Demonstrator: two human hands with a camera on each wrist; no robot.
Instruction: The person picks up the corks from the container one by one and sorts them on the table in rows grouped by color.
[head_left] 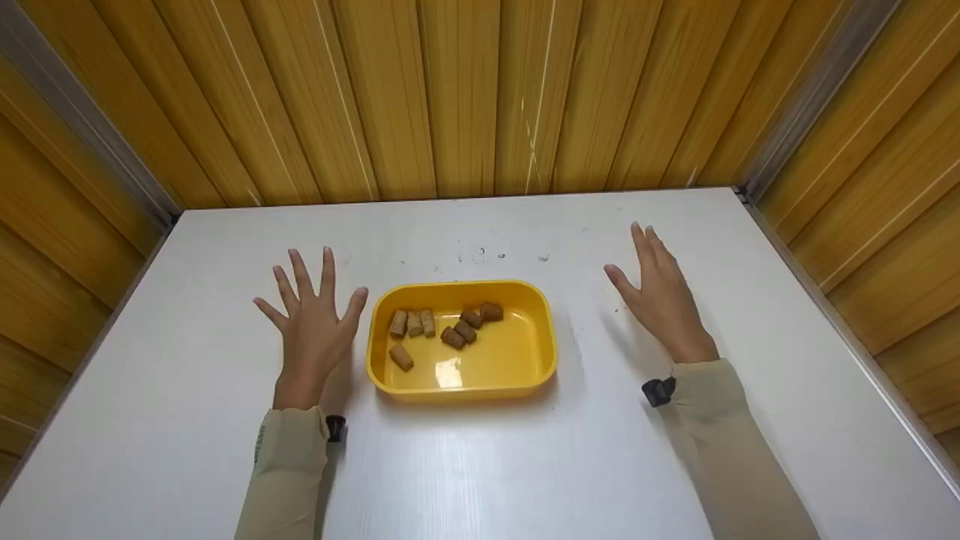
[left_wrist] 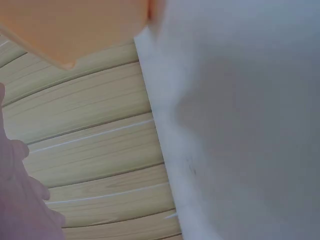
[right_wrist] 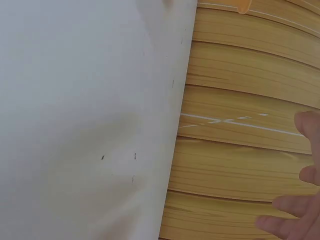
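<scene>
A yellow plastic tray (head_left: 517,367) with rounded corners stands on the white table between my hands. Inside it, at the left, lie several light tan short cylinders (head_left: 415,324). Several darker brown chunky pieces (head_left: 459,336) sit in a loose slanting row near the middle. My left hand (head_left: 311,330) is just left of the tray, fingers spread and straight, holding nothing. Farther off on the right, my right hand (head_left: 664,304) has its thumb apart from its extended fingers and is likewise bare. The left wrist view catches the tray's pale orange-looking side (left_wrist: 75,30) up close.
Yellow wood-patterned panels (head_left: 457,97) wall the table at the back and both sides, with grey metal corner strips (head_left: 817,97). Small dark marks (head_left: 501,256) dot the white table (head_left: 450,465) behind the tray. A dark strap device (head_left: 658,391) is on my right wrist.
</scene>
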